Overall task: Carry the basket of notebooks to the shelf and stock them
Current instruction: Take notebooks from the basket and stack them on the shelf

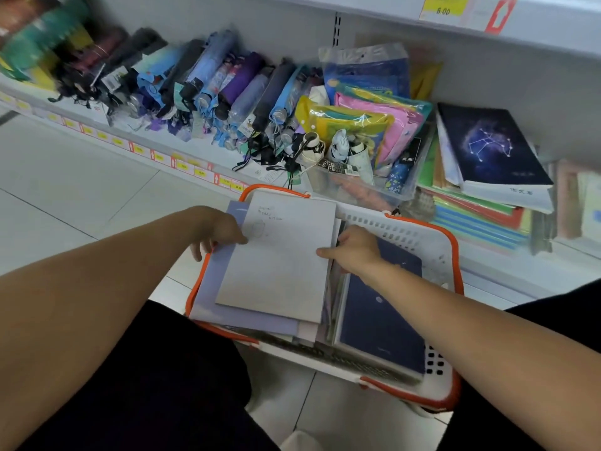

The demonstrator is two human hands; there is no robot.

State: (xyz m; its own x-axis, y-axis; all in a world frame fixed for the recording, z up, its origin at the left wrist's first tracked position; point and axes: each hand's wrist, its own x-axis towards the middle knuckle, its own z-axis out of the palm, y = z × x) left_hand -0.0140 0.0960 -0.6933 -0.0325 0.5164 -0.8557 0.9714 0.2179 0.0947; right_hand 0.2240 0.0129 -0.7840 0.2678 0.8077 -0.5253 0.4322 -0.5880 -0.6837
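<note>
White basket [408, 236] with orange rim and handles sits on the floor, its far edge against the foot of the bottom shelf [208, 151], between the person's knees. Inside: a stack of notebooks. Top of the stack on the left half is a pale grey notebook [283, 255], faint handwriting near its far left corner, lying askew over a lavender notebook [211, 288] that overhangs the basket's left rim. Right half of the basket holds a dark navy notebook [380, 323] lying flat, small pale dot on its cover; thin edges of more books show between the two piles. Left hand [221, 232] pinches the grey notebook's left edge, thumb on the cover, other fingers curled down beside and under it. Right hand [354, 249] grips the same notebook's right edge, thumb flat on the cover, fingers tucked down into the gap beside the navy book. On the shelf, right end: a tilted pile of notebooks topped by a dark constellation-cover notebook [491, 148], coloured folders [481, 222] beneath it. Just left of that, a clear plastic bin [351, 187] with bright plastic pouches [374, 122]. A long row of folded umbrellas [201, 89] fills the shelf's left and middle. Yellow price tags [182, 166] along the shelf's front edge; another yellow tag [444, 8] on the shelf above.
</note>
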